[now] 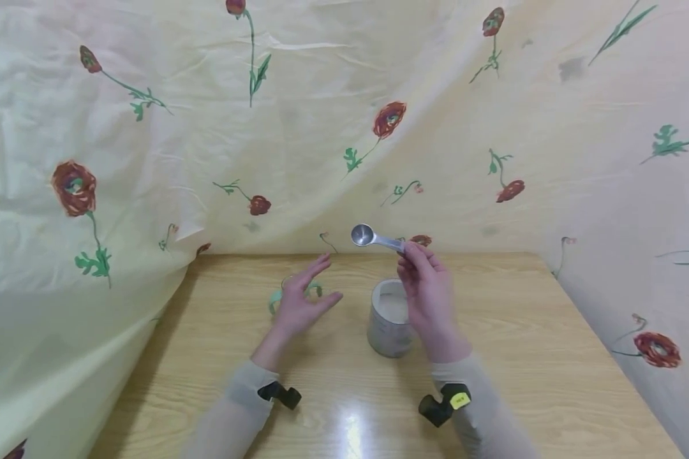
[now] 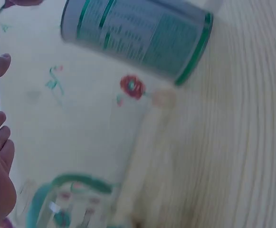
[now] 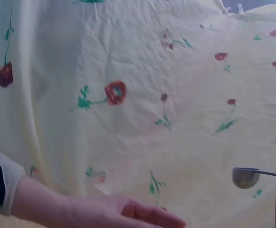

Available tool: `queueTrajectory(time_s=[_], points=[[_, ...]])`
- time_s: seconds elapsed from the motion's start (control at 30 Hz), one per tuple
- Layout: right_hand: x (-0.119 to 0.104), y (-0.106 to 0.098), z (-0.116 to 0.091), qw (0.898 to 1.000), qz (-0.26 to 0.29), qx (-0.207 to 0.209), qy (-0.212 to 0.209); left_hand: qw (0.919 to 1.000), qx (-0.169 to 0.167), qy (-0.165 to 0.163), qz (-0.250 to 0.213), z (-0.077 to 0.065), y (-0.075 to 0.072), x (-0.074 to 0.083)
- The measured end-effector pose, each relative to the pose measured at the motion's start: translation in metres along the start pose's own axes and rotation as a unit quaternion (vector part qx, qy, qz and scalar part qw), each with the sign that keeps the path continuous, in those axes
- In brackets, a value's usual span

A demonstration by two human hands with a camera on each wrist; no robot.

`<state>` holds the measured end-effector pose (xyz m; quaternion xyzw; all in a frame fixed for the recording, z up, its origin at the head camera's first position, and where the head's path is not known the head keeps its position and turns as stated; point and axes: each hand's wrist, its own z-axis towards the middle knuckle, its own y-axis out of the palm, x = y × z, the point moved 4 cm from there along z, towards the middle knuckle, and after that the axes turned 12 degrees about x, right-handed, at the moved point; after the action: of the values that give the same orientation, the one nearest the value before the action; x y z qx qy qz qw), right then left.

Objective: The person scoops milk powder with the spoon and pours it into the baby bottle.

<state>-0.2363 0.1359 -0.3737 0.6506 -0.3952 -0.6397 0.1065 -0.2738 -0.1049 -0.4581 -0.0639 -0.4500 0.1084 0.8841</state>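
My right hand [image 1: 430,296] pinches the handle of a metal measuring spoon [image 1: 362,235], whose round bowl points left. In the right wrist view the spoon's bowl [image 3: 245,179] hangs level, and whether it holds anything cannot be made out. Just below and left of this hand stands an open-topped can [image 1: 389,328] with pale insides; its green and white label [image 2: 138,35] is too blurred to read. My left hand [image 1: 298,303] hovers with fingers spread and grips nothing. Partly hidden behind it is a clear container with a green handle [image 2: 83,179].
Both the can and the container stand on a pale wooden table [image 1: 522,338]. A cream cloth [image 1: 298,127] with red flowers hangs behind the table and down both sides. Dark cameras are strapped to each wrist, the right one [image 1: 436,411] bearing a yellow label.
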Motion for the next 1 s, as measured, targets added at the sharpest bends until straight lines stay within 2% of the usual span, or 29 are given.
queueTrajectory(time_s=[0.17,0.27,0.47,0.67,0.73,0.83,0.93,1.0], points=[[-0.012,-0.034,0.015,0.999,-0.049,-0.008,-0.015,0.998,-0.034,-0.017,-0.05,-0.006,0.031,0.006],[-0.019,-0.056,0.019,0.992,-0.117,-0.015,-0.044,0.9942,-0.063,-0.033,-0.08,-0.01,0.049,0.009],[-0.028,-0.089,0.023,0.966,-0.234,-0.042,-0.1,0.9886,-0.11,-0.056,-0.086,-0.02,0.072,0.01],[-0.032,-0.1,0.029,0.937,-0.311,-0.078,-0.142,0.9817,-0.138,-0.068,-0.112,-0.023,0.083,0.006],[-0.033,-0.1,0.031,0.922,-0.341,-0.09,-0.16,0.9795,-0.144,-0.075,-0.119,-0.024,0.086,0.005],[-0.034,-0.099,0.033,0.894,-0.392,-0.106,-0.191,0.9781,-0.15,-0.076,-0.122,-0.025,0.089,0.003],[-0.035,-0.096,0.034,0.856,-0.446,-0.125,-0.231,0.9779,-0.153,-0.075,-0.121,-0.025,0.091,0.002],[-0.035,-0.093,0.033,0.825,-0.474,-0.145,-0.271,0.9782,-0.156,-0.073,-0.116,-0.025,0.092,0.002]])
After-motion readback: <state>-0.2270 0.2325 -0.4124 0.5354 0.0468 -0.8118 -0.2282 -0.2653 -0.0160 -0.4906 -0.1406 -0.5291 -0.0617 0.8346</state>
